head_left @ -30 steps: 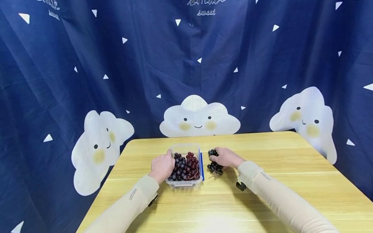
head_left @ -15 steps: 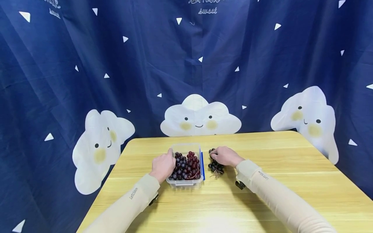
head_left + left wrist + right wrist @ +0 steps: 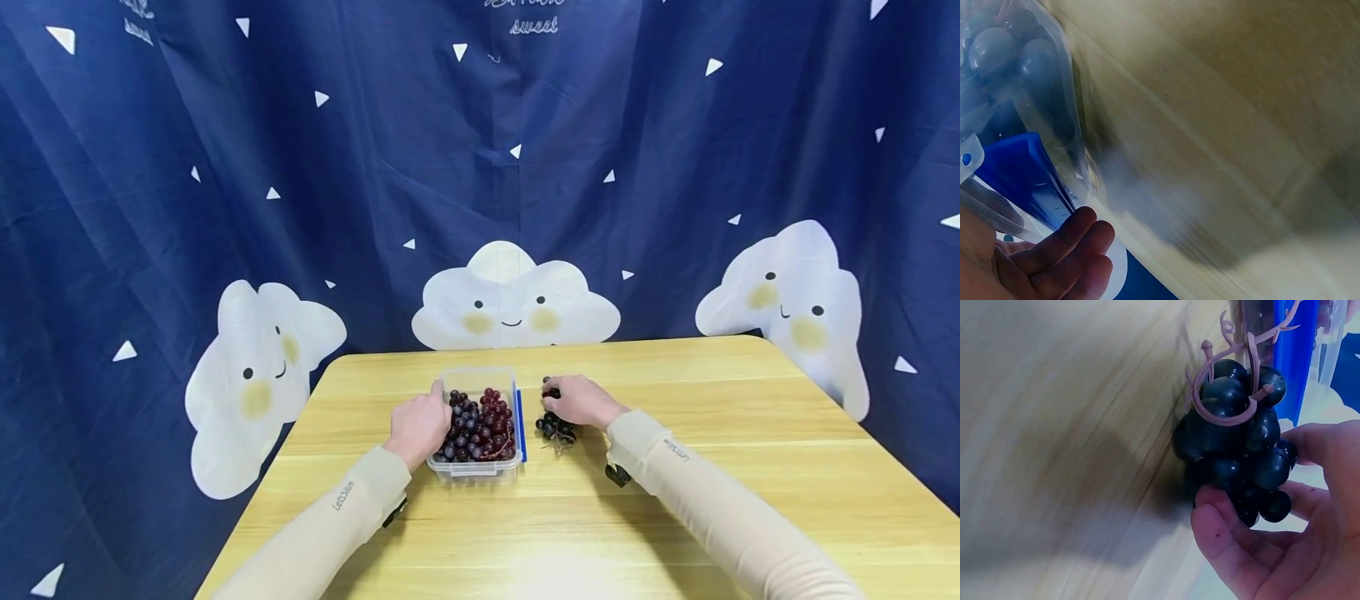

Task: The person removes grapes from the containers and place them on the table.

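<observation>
A clear plastic container (image 3: 474, 471) holds dark purple grapes (image 3: 465, 429) and red grapes (image 3: 495, 408). My left hand (image 3: 422, 423) grips its left side, one finger extended along the rim. In the left wrist view, curled fingers (image 3: 1079, 247) reach the lower end of a blue flap (image 3: 1029, 178) on the container's side. Right of the container, a bunch of black grapes (image 3: 555, 429) lies on the table, its brown stem (image 3: 1222, 419) curling over the near end. My right hand (image 3: 581, 402) holds the bunch's far end, thumb and fingers on opposite sides, and partly covers it.
A blue strip (image 3: 521, 425) runs along the container's right side, between it and the black grapes. Everything stands on a light wooden table (image 3: 525, 533). Behind the far table edge hangs a dark blue curtain (image 3: 390, 167) with white clouds.
My right hand's fingers have shifted slightly on the black grapes, and the bunch's far end sits a little differently under them. My left hand and the container look unmoved.
</observation>
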The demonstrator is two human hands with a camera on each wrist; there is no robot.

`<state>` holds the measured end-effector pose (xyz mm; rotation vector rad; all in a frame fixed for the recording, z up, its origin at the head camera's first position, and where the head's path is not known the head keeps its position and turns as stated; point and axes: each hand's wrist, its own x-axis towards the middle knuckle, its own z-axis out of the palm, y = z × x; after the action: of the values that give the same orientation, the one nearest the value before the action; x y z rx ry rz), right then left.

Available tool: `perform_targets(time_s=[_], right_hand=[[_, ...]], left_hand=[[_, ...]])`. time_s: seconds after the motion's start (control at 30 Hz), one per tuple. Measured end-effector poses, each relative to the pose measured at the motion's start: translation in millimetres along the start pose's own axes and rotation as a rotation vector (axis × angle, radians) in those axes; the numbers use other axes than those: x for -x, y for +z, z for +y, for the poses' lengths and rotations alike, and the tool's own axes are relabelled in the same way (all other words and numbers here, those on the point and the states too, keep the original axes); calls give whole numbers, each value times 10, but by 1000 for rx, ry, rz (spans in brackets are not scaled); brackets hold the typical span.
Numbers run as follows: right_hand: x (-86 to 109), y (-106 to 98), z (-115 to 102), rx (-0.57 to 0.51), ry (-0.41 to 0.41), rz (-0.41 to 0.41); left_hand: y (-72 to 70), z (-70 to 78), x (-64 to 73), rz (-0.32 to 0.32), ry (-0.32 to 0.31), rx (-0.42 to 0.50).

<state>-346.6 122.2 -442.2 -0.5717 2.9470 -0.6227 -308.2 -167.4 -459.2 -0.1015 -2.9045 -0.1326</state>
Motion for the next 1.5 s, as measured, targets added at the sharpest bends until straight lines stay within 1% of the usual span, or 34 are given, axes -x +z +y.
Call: perform_targets(time_s=[0.13,0.37,0.73,0.83,1.03,1.13,1.2,1.3,1.5], right_hand=[[-17,-11,-22,-1,2,12],[1,25,-22,45,-10,16],[54,-33,-1,55,10,29],[45,-45,-4,78,6,61],[20,-94,-51,132,-4,150],[8,-140,-103,140,1,168],[6,-178,-149,145,-5,166],[-3,-235,-230,141,-15,141],[-42,-342,-364,171,-35,106]], left_hand=[[-13,-5,4,-2,1,-2],[-24,0,0,7,7,6],[-23,-10,10,-3,4,-4],[-23,-9,14,-4,4,-6],[-30,-7,19,13,6,-1],[-32,-5,18,10,4,1],[-31,-4,16,5,1,2],[-23,-10,11,3,-4,8],[-5,-22,5,31,4,22]])
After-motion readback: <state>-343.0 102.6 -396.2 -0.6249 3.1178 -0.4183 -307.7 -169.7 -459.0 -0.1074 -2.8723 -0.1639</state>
